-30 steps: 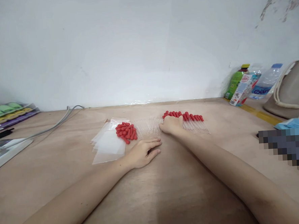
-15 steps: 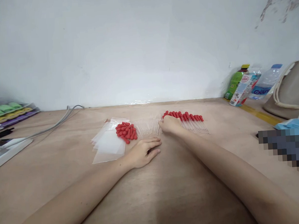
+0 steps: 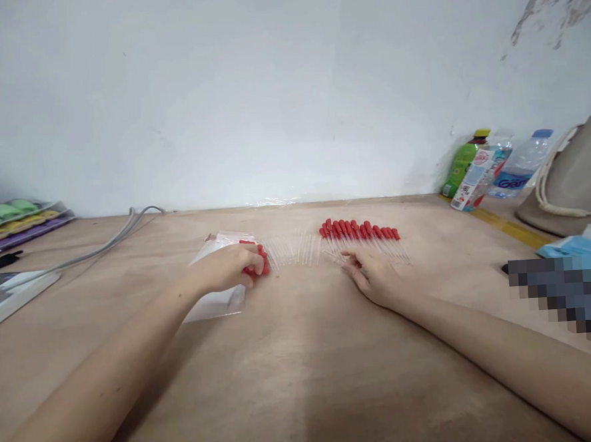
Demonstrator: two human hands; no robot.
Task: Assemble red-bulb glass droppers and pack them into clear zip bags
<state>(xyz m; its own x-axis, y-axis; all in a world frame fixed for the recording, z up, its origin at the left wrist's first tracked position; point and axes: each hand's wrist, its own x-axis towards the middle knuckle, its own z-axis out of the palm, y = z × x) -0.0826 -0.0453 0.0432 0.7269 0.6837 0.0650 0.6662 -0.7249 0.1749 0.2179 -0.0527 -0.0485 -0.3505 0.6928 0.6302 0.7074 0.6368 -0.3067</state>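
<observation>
My left hand [image 3: 231, 266] is over the pile of red rubber dropper bulbs [image 3: 264, 253], its thumb and fingers curled round a bulb at the near side. That hand covers much of the pile and part of the clear plastic bags [image 3: 218, 307] beneath. My right hand [image 3: 373, 276] pinches a thin clear tube [image 3: 334, 255], which points left from the fingertips. Between the hands, loose clear tubes [image 3: 292, 249] lie side by side. Behind my right hand is a row of droppers [image 3: 359, 230], clear tubes with red bulbs on their far ends.
At the right stand a green bottle [image 3: 460, 167], a carton [image 3: 476, 180], a water bottle [image 3: 525, 160] and a beige bag [image 3: 573, 177]. On the left lie a grey cable [image 3: 111, 242], a white box [image 3: 24, 297] and packs of coloured items [image 3: 18, 224]. A wall [image 3: 288, 95] bounds the back.
My left hand has moved left and away from me onto the red bulbs. My right hand has drawn back from the loose tubes, towards me and right, with a tube in its fingers.
</observation>
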